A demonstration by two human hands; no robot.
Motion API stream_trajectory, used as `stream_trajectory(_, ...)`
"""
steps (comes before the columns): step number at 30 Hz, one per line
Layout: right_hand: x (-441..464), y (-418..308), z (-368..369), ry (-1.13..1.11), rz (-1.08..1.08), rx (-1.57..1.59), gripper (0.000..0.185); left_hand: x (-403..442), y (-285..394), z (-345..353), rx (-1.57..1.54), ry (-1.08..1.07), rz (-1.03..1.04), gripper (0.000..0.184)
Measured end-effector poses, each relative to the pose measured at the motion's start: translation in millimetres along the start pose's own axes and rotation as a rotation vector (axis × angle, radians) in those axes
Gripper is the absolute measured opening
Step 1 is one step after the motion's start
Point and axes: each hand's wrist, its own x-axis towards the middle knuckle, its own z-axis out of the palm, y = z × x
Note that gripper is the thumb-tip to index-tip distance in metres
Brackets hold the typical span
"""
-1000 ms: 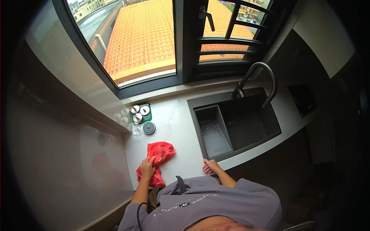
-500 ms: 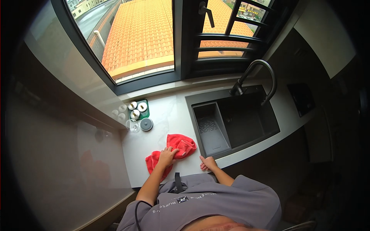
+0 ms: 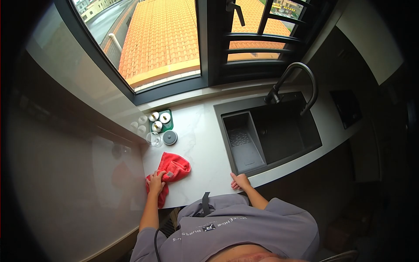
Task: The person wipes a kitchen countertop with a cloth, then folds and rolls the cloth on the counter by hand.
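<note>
Left fingers (image 3: pixel 159 175), seemingly half-spread, touch red cloth (image 3: pixel 176 169).

Daylight from window (image 3: pixel 163 39); pale surface (image 3: pixel 198 150) bright; right side dim; wide-angle curvature, blackened corners.

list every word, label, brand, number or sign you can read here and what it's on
"BURS", on the front of the grey shirt; the letters after it are unclear
"END", part of a longer word higher on the shirt; the rest is too blurred
Dark square logo between them: mark unclear
Small tag on the red cloth: too small
Yellow sign outside the window: too small
</note>
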Motion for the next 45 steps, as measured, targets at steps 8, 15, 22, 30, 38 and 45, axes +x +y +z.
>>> stream_trajectory(8,3.2,-2.8,-1.6,-0.017,0.047,-0.003,0.066,20.3,124.9,39.8,0.129,-0.023,0.288,0.054)
stream_trajectory(15,36.3,-53.3,-1.9,-0.064,-0.42,0.178,0.04,11.9,164.9,52.4,0.067,-0.188,0.55,0.056)
stream_trajectory(22,-4.1,-127.7,50.0,-0.482,-0.976,-0.107,0.13,36.3,175.4,2.8,-0.743,-0.046,0.488,0.05)
stream_trajectory(30,-34.6,-135.5,78.4,-0.184,-1.06,0.02,0.148,21.5,195.5,1.9,-1.856,-0.064,0.101,0.043)
stream_trajectory(38,-47.2,-120.6,107.6,-0.036,-1.141,-0.417,0.102,5.3,140.5,45.0,-1.966,-0.082,-0.071,0.039)
stream_trajectory(45,16.3,-200.0,-10.4,0.507,-0.841,-0.527,0.083,-23.3,63.3,29.4,-0.493,-0.014,-0.385,0.114)
